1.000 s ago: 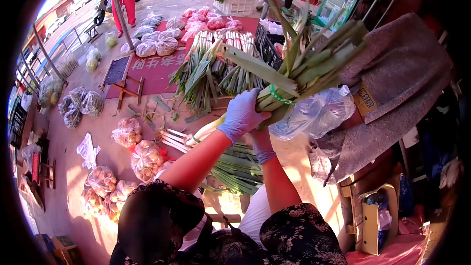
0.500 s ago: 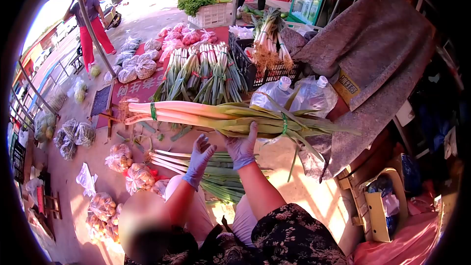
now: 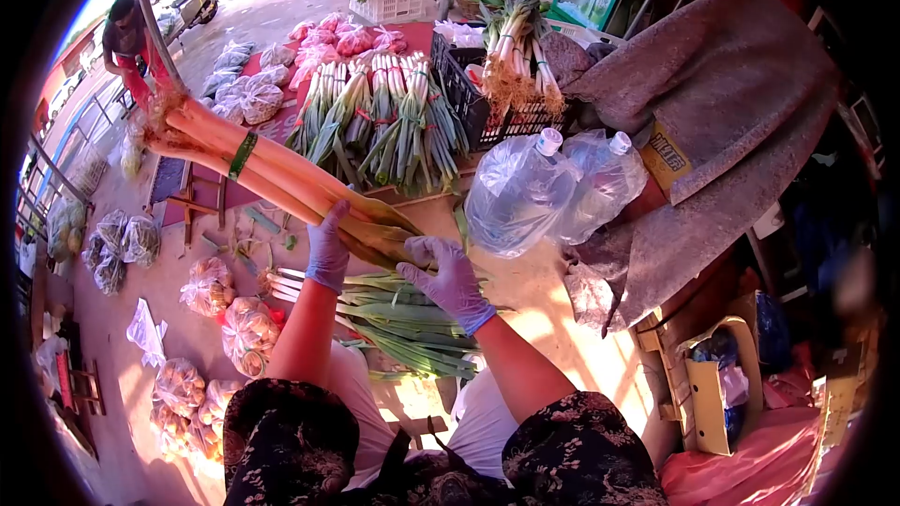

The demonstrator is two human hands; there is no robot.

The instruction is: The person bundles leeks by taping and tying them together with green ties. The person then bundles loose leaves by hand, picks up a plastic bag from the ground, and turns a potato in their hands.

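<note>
A large bundle of leeks [image 3: 281, 173], tied with a green band, is raised on a slant, its roots at the upper left. My left hand [image 3: 329, 248], in a pale purple glove, is wrapped round its middle from below. My right hand [image 3: 445, 279], gloved too, has its fingers curled at the lower leafy end; what lies between them is hidden. Under my hands, more leeks [image 3: 403, 319] lie low in front of my knees. Tied leek bundles [image 3: 375, 122] stand side by side on a red mat [image 3: 258, 141] beyond.
Two bagged water bottles [image 3: 525, 192] stand right of centre, beside a draped grey blanket [image 3: 722, 103]. A black crate [image 3: 466, 103] holds rooted leeks. Bags of onions [image 3: 248, 333] lie at the left. A person [image 3: 131, 42] bends at the upper left; another stands at the top.
The leek bundle has swung from level to a slant, roots raised and nearer. My left hand has closed round it, and my right hand has shifted to its leafy end. The person at upper left now bends.
</note>
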